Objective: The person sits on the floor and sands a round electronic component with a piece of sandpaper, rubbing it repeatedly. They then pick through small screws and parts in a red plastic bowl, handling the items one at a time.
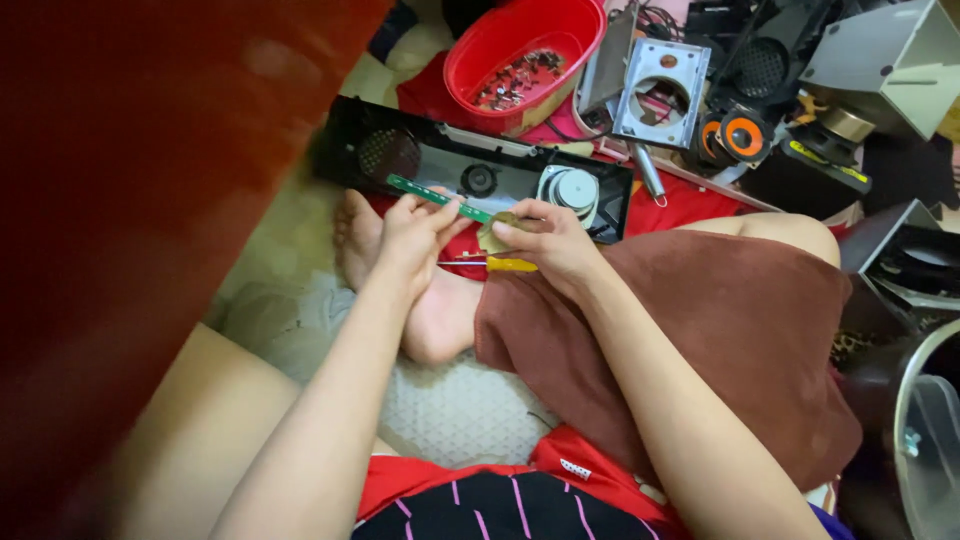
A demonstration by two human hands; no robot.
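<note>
My left hand [412, 235] pinches a long narrow green circuit board [430, 194] that slants up to the left. My right hand [548, 240] grips the board's other end along with a small brownish part [497, 228], and a yellow-handled screwdriver [500, 264] lies under its fingers, blade pointing left. Both hands hover above my bare foot [395, 285]. Just beyond them lies a long black speaker panel [440, 160] with a round silver speaker [572, 188] set in it.
A red bowl [490, 40] holding several small screws sits at the back. Grey metal frames, orange-ringed speakers [742, 136] and black boxes crowd the right. A brown cloth [730, 330] covers my right leg. A dark red surface [120, 200] fills the left.
</note>
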